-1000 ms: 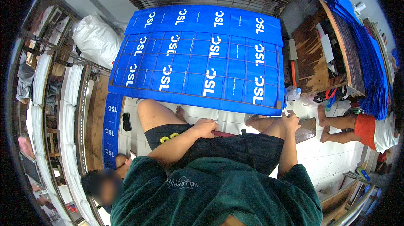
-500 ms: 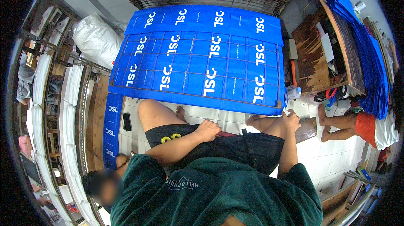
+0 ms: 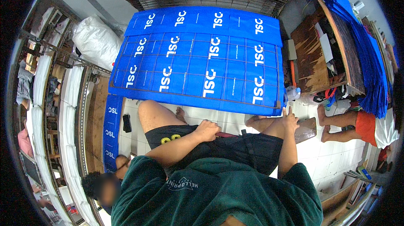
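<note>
I sit with my legs apart on a white tiled floor (image 3: 219,118). In front of me lies a wide spread of blue printed sheets (image 3: 202,64) with white lettering, held under a metal wire grid. My left hand (image 3: 207,130) rests closed on my lap, on the black shorts (image 3: 235,148) by a thin dark red strip. My right hand (image 3: 289,118) lies flat with spread fingers on my right knee, just below the near right corner of the blue sheets. Neither hand holds anything that I can make out.
A wooden table (image 3: 313,59) stands at the right, draped with blue fabric (image 3: 370,62). Another person's legs (image 3: 341,120) sit at the right. A person's head (image 3: 103,188) is at the lower left. A black phone (image 3: 126,123) lies on the floor, a white sack (image 3: 94,38) at the back left.
My left hand has shifted very slightly on my lap. Everything else stays as it was.
</note>
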Demonstrator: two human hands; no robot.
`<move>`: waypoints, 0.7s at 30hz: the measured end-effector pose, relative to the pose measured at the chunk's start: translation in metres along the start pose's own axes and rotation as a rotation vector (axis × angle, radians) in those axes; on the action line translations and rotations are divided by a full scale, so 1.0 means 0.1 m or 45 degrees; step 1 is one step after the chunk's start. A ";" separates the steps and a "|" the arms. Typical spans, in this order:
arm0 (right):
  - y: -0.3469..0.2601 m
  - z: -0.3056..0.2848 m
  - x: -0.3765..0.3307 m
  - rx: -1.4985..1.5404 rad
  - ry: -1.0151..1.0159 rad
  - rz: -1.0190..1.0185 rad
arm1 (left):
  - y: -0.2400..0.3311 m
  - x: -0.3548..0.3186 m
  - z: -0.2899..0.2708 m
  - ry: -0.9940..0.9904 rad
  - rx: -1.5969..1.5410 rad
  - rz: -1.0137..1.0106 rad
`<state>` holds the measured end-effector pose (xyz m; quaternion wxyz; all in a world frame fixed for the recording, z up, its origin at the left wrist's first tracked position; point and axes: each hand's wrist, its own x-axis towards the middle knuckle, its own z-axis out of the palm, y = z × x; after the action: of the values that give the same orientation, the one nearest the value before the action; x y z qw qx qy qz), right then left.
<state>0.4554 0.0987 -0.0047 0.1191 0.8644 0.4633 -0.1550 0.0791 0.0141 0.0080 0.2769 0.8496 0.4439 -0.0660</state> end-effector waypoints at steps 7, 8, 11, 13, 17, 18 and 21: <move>0.01 -0.02 0.13 0.162 -0.232 0.050 | -0.05 0.02 0.08 -0.005 0.003 -0.006; 0.06 0.03 0.27 0.224 -0.316 0.061 | -0.05 0.03 0.07 -0.014 -0.003 -0.006; 0.17 -0.06 0.35 0.747 -0.599 -0.197 | -0.04 0.02 0.04 -0.017 -0.031 -0.009; 0.26 -0.23 0.26 1.059 -0.793 -0.417 | -0.03 0.00 0.04 -0.015 -0.050 -0.020; 0.71 -0.26 0.28 1.293 -1.101 -0.649 | -0.02 0.01 0.02 -0.016 -0.073 -0.041; 0.78 -0.26 0.29 1.254 -1.090 -0.776 | -0.02 0.01 0.01 -0.015 -0.072 -0.049; 0.94 -0.22 0.42 1.166 -1.187 -0.959 | -0.02 0.03 0.03 -0.037 -0.080 -0.054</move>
<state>0.5593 0.0876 0.0052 -0.1296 0.4555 0.5184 -0.7121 0.0793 0.0154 0.0030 0.3083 0.8300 0.4594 -0.0703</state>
